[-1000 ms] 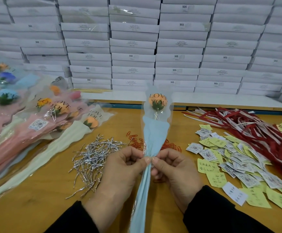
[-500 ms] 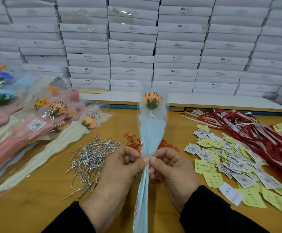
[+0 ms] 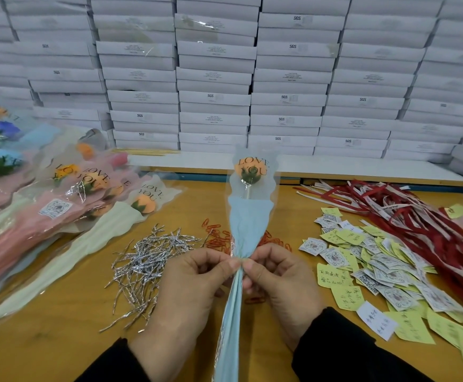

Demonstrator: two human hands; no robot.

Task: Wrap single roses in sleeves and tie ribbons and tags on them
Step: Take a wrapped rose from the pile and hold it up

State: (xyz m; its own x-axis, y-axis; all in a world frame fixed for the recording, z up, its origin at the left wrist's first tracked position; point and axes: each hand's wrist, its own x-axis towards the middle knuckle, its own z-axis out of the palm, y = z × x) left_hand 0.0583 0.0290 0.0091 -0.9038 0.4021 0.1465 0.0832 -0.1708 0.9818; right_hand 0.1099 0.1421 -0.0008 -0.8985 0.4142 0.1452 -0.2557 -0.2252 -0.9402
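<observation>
I hold the sleeved rose [image 3: 248, 172] upright between both hands, and compared with a second ago very little has shifted: the flower head sits a touch straighter above my knuckles, and the pinch point is where it was. My left hand [image 3: 194, 288] is clenched on the blue sleeve [image 3: 248, 227] at its narrow waist, thumb and forefinger squeezing the gathered film, and my right hand [image 3: 280, 277] pinches the same spot from the other side, so the two grips touch at the neck of the wrap. Whether a silver tie is already wound there I cannot tell; my fingertips cover it. Since the pinch has not travelled, I judge I am cinching or twisting the neck, not yet onto ribbon or tag.

Just beyond my left hand lies the heap of silver twist ties [image 3: 147, 252], and behind the sleeve, near both hands, a scatter of red paper clips [image 3: 219, 238]. Out past my right hand are the yellow and white tags [image 3: 376, 271], and farther that way the red ribbons [image 3: 418, 216]. Well off to the left of my left hand the finished wrapped roses [image 3: 59, 199] pile on the counter [image 3: 45, 340]. Next I reckon the right hand must free itself for a ribbon while the left keeps the neck tight, or the gather may spring loose
</observation>
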